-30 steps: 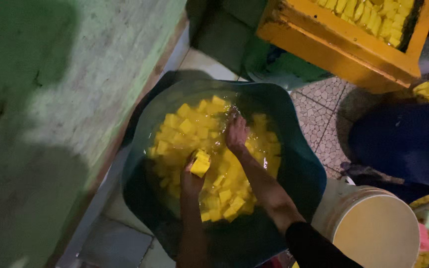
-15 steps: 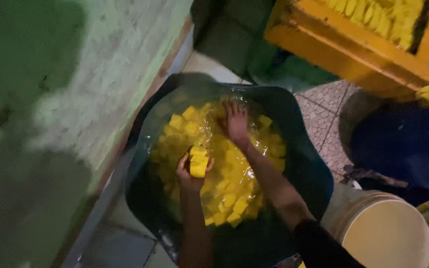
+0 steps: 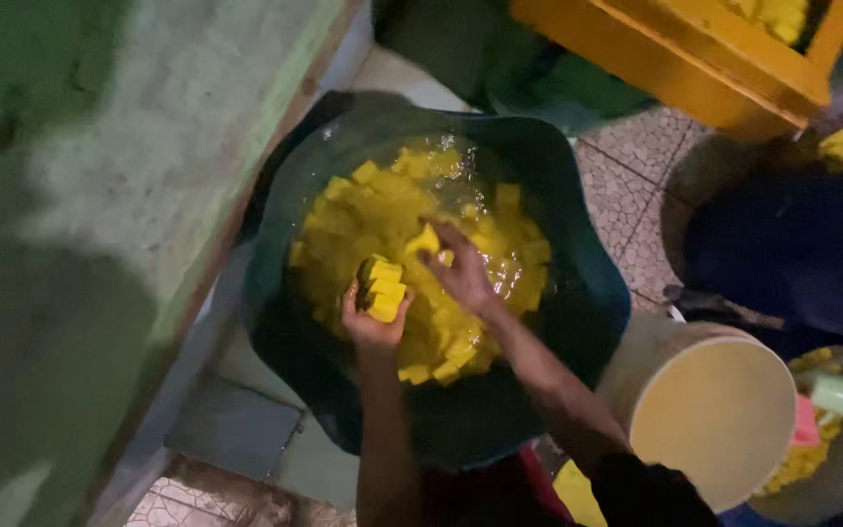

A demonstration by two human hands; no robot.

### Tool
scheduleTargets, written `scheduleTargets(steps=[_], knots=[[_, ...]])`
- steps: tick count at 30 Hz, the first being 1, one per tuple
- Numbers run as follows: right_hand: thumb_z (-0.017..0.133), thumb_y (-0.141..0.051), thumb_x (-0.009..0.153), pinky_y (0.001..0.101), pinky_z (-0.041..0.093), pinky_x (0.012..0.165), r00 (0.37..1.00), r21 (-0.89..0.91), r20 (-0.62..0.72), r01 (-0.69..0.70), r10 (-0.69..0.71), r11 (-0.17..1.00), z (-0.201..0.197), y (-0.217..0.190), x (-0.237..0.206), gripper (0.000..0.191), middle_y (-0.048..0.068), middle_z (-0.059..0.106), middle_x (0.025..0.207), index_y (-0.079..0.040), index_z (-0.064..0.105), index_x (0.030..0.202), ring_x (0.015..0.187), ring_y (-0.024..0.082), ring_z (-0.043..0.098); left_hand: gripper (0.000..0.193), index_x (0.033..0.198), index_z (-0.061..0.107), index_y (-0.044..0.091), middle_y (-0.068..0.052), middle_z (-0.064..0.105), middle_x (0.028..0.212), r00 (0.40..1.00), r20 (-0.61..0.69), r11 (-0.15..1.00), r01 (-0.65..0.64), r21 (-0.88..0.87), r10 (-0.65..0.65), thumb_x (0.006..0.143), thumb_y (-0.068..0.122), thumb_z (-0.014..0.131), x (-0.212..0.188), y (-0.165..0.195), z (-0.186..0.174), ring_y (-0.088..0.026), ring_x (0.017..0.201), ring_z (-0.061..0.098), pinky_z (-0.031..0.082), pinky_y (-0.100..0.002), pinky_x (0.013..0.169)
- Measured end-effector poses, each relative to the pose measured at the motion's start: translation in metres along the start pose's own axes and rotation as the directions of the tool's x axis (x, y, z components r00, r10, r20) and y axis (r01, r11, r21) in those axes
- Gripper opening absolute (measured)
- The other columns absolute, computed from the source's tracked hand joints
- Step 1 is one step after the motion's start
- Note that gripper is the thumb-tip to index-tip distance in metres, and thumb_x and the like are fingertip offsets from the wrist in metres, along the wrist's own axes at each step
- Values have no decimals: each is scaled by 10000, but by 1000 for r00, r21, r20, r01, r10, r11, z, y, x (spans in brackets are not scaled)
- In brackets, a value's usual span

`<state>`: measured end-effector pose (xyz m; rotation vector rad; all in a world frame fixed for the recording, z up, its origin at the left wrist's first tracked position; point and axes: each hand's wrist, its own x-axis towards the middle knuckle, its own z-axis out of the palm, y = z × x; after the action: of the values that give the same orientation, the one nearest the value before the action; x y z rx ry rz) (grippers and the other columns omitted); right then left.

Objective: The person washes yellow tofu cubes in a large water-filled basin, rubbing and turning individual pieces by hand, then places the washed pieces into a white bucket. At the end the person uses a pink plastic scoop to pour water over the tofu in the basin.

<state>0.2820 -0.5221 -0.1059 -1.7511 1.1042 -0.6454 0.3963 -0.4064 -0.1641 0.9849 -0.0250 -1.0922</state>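
1. Gathering of the yellow cubes [image 3: 412,210] out of the dark green basin [image 3: 587,293] looks only begun: a small stack sits in the left hand, and most of the cubes lie in the water inside the basin

2. Judging from this, a large part of the work is left, because the basin is nearly full at its middle and far side

3. The left hand [image 3: 375,317] is above the near-middle of the basin, palm up, fingers curled closed around a stack of cubes [image 3: 384,290]

4. The right hand [image 3: 461,273] is just beside it, toward the centre of the basin; its fingers pinch one single cube [image 3: 425,241] that is lifted a little over the water

5. The two hands are close but not touching

6. Right of the basin stands a white bucket [image 3: 709,415], and beyond the far rim of the basin a yellow crate [image 3: 675,59]
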Motion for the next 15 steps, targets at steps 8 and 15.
scheduleTargets(steps=[8,15], knots=[[798,-512,735,624,318,1139,944,-513,285,295,-164,806,-70,-71,-102,958,242,329,1547,-82,433,1509,1434,459,337,720,1442,522,24,-193,595,1373,855,-224,864,391,-317,-469,982,577,484,-72,-16,59,-366,1221,597,469,-547,1046],[789,-530,755,601,325,1136,973,-339,206,172,-105,925,-167,-47,-201,1021,308,244,1608,-49,361,1548,1438,497,307,957,1626,265,59,-181,351,1648,808,451,828,515,-224,-380,952,713,449,-177,-44,150,-344,1500,400,332,-500,1243]])
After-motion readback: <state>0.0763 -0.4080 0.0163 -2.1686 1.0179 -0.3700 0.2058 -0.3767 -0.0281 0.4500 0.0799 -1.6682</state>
